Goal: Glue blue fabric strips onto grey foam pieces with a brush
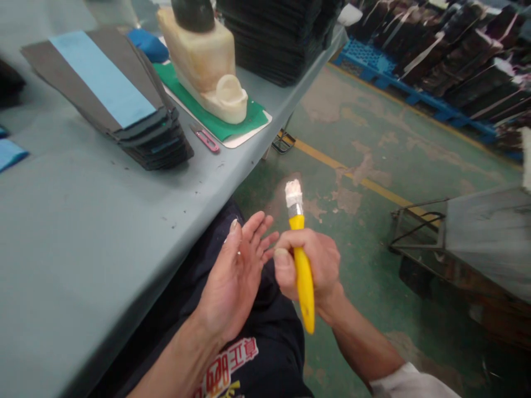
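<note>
My right hand (311, 265) is wrapped round the yellow handle of a paintbrush (305, 287), whose pale, coated bristles point up and away from me. Beside it, my left hand (234, 276) is held palm up with the fingers stretched out and nothing resting on it. Both hands are over my lap, off the table's edge. On the table (83, 249) lies a fanned stack of dark fabric pieces (166, 138), topped by a light blue strip (99, 77). Pink thread snips (206, 139) lie just right of that stack.
A stained cream plastic bottle (203, 61) with an open white spout stands on a green sheet (244, 124). Behind it rises a tall black stack (282, 38). Blue pallets (415, 94) with dark bundles are across the floor; a metal-framed cart (489, 237) stands at right.
</note>
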A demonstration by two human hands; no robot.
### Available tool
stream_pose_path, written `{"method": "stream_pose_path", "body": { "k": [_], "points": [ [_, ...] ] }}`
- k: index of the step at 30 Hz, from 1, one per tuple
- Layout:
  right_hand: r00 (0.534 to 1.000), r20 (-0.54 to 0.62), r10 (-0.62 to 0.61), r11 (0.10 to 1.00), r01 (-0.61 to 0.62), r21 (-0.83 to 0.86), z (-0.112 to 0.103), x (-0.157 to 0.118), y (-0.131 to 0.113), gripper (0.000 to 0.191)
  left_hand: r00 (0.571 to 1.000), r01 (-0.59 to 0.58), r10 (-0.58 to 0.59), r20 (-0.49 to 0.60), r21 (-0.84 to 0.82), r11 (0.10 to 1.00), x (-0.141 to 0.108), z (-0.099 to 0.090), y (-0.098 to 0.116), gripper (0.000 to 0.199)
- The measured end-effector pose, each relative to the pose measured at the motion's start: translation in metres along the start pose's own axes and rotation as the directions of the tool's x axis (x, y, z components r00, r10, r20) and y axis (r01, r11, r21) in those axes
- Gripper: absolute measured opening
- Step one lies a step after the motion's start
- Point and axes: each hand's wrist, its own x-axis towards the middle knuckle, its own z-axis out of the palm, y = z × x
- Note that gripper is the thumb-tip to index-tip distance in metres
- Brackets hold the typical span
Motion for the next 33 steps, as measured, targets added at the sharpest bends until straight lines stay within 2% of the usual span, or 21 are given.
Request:
{"method": "stream_pose_path", "body": {
  "k": [2,6,9,11,12,14,16,18,20,23,26,30,33],
  "points": [
    [1.000,-0.023,-0.009,0.996,0.007,-0.084,-0.006,-0.002,0.005,0.017,0.994,-0.102,0.099,0.040,0.080,0.992,0.003,-0.005,-0.002,0.059],
    [1.000,0.010,-0.021,0.977,0.022,-0.210,-0.006,-0.011,0.032,0.029,0.977,-0.210,0.200,0.068,0.205,0.956,0.010,-0.016,-0.004,0.063],
    [0.971,0.162,0.178,0.913,-0.102,-0.394,-0.004,-0.020,0.059,0.038,0.961,-0.275,0.265,0.074,0.278,0.920,0.015,-0.022,-0.005,0.072],
    [0.931,0.210,0.298,0.856,-0.164,-0.491,-0.006,-0.024,0.068,0.032,0.947,-0.319,0.313,0.073,0.326,0.890,0.018,-0.026,-0.006,0.073],
    [0.923,0.207,0.324,0.853,-0.190,-0.485,-0.007,-0.025,0.068,0.028,0.939,-0.340,0.337,0.071,0.346,0.874,0.019,-0.027,-0.007,0.072],
    [0.923,0.184,0.339,0.898,-0.259,-0.356,-0.010,-0.024,0.057,0.020,0.922,-0.379,0.382,0.069,0.373,0.847,0.022,-0.030,-0.009,0.068],
    [0.922,0.185,0.339,0.939,-0.320,-0.128,-0.010,-0.018,0.037,0.016,0.910,-0.404,0.409,0.073,0.381,0.831,0.025,-0.032,-0.010,0.065],
    [0.927,0.207,0.313,0.938,-0.335,0.084,-0.005,-0.012,0.014,0.014,0.903,-0.420,0.422,0.080,0.367,0.830,0.026,-0.032,-0.010,0.063],
    [0.931,0.236,0.280,0.922,-0.329,0.204,0.001,-0.007,-0.004,0.015,0.909,-0.410,0.408,0.081,0.338,0.847,0.025,-0.031,-0.010,0.062],
    [0.938,0.251,0.238,0.913,-0.304,0.272,0.012,-0.004,-0.014,0.015,0.934,-0.355,0.351,0.072,0.311,0.882,0.022,-0.027,-0.008,0.067],
    [0.956,0.192,0.221,0.913,-0.272,0.302,0.020,-0.005,-0.014,0.015,0.948,-0.316,0.311,0.062,0.289,0.904,0.019,-0.025,-0.008,0.074],
    [0.978,0.086,0.189,0.940,-0.206,0.271,0.025,-0.007,-0.015,0.023,0.934,-0.347,0.356,0.014,0.260,0.901,0.019,-0.024,-0.013,0.070],
    [0.983,0.037,0.180,0.952,-0.184,0.244,0.028,-0.009,-0.018,0.021,0.924,-0.365,0.382,-0.010,0.269,0.891,0.020,-0.023,-0.016,0.070]
  ]
}}
